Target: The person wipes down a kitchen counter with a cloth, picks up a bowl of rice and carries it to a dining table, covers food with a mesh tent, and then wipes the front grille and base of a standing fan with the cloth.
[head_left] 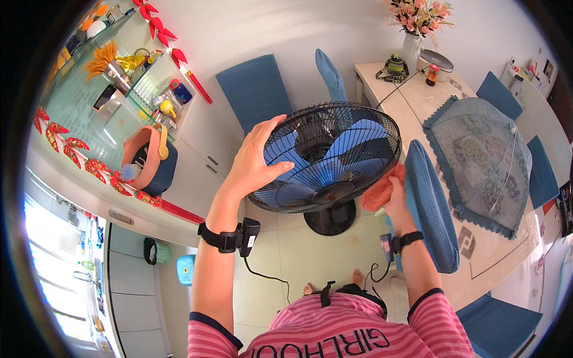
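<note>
A black pedestal fan [331,158] with blue blades stands in front of me, its wire cage tilted upward and its round black base [331,219] below. My left hand [256,156] is open at the cage's left rim, thumb and fingers stretched apart; it seems to touch the wires. In my right hand [396,194] is a coral-coloured cloth [377,194], bunched against the lower right edge of the cage. Part of the cloth and some right fingertips are hidden.
Right of the fan are a blue-covered chair [431,206] and a table [394,98] bearing a lace food cover [480,161], a flower vase [412,51] and a jar [431,75]. Another blue chair [253,86] stands behind. Glass shelves [134,92] with a basket fill the left.
</note>
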`<state>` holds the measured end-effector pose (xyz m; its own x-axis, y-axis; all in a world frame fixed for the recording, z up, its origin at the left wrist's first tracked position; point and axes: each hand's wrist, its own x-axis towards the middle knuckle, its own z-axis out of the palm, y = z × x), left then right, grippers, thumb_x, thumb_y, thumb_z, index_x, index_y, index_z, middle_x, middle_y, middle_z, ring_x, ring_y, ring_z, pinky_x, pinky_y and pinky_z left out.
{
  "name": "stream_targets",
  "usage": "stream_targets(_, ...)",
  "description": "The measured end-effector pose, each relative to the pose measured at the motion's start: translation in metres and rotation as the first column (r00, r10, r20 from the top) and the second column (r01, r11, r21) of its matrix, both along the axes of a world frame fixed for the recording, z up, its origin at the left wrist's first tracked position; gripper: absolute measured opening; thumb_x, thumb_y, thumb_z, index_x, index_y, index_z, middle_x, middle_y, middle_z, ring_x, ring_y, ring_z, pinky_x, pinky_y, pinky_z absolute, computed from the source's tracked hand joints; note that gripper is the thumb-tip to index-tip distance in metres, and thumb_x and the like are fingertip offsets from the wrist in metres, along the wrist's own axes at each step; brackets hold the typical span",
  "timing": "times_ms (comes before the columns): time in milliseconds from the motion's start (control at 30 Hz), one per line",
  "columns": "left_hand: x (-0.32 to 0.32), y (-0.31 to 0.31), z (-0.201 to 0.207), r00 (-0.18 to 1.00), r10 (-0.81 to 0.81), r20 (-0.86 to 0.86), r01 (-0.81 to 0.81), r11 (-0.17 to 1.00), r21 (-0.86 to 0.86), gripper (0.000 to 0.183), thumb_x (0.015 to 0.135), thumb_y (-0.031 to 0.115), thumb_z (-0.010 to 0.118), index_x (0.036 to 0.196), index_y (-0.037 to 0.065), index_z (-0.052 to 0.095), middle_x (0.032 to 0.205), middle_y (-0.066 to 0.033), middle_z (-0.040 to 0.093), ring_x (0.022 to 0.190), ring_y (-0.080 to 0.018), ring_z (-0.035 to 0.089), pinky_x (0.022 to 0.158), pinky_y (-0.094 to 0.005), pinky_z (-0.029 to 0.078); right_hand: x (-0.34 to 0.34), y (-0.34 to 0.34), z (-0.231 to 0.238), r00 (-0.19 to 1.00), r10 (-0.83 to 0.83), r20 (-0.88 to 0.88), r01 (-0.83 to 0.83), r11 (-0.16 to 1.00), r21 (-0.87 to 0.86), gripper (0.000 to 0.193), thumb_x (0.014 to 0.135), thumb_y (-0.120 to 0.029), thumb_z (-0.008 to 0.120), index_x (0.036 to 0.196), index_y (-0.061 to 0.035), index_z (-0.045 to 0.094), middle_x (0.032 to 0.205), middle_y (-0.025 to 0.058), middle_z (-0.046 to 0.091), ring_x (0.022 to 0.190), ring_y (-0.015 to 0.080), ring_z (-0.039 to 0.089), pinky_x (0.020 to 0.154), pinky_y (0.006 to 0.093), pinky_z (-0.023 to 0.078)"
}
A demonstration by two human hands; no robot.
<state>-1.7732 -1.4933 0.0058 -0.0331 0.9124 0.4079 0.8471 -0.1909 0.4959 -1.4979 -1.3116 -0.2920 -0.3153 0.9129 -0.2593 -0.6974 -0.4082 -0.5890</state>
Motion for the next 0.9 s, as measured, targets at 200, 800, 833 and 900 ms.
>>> stream_targets(200,0.011,0.005,-0.005,1.000,0.006,-0.013,-0.005,1.000,0.028,0.080,0.067,0.012,0.078,0.137,0.010,0.040,0.133,-0.0114,0.049,0.127,-0.0293,0.044,0.107,-0.0381,0.033,-0.049,-0.077,0.047,0.937,-0.306,0.171,0.281,0.947,0.157,0.042,0.089,-0.013,0.061,0.128,-0.0028,0.047,0.118,0.0047,0.055,0.108,0.0162,0.053,0.094,0.0310,0.043)
stream_targets(800,-0.029,-0.046,-0.068,0.966,0.232,0.115,-0.241,0.968,0.069,0.100,0.065,0.031,0.084,0.144,0.006,0.028,0.139,-0.0167,0.042,0.132,-0.0285,0.037,0.109,-0.0397,0.031,-0.031,-0.027,-0.049,0.989,0.062,-0.138,-0.095,0.963,-0.252,0.041,0.090,-0.025,0.044,0.130,-0.0128,0.044,0.130,0.0087,0.050,0.122,0.0296,0.046,0.105,0.0497,0.036)
stream_targets(833,-0.034,-0.050,-0.077,0.964,0.237,0.119,-0.246,0.967,0.068,0.100,0.065,0.031,0.084,0.144,0.006,0.028,0.139,-0.0167,0.042,0.132,-0.0285,0.037,0.109,-0.0397,0.031,-0.033,-0.031,-0.042,0.993,0.045,-0.108,-0.068,0.973,-0.220,0.042,0.089,-0.026,0.046,0.129,-0.0133,0.045,0.130,0.0090,0.050,0.122,0.0304,0.046,0.106,0.0497,0.035)
stream_targets(900,-0.044,-0.056,-0.093,0.928,0.190,0.320,-0.176,0.982,-0.074,0.101,0.067,0.029,0.083,0.145,0.006,0.024,0.140,-0.0164,0.042,0.132,-0.0267,0.038,0.109,-0.0386,0.031,-0.037,-0.041,-0.033,0.993,0.049,-0.104,-0.070,0.976,-0.205,0.042,0.089,-0.027,0.047,0.128,-0.0127,0.045,0.130,0.0092,0.050,0.122,0.0302,0.046,0.106,0.0495,0.035)
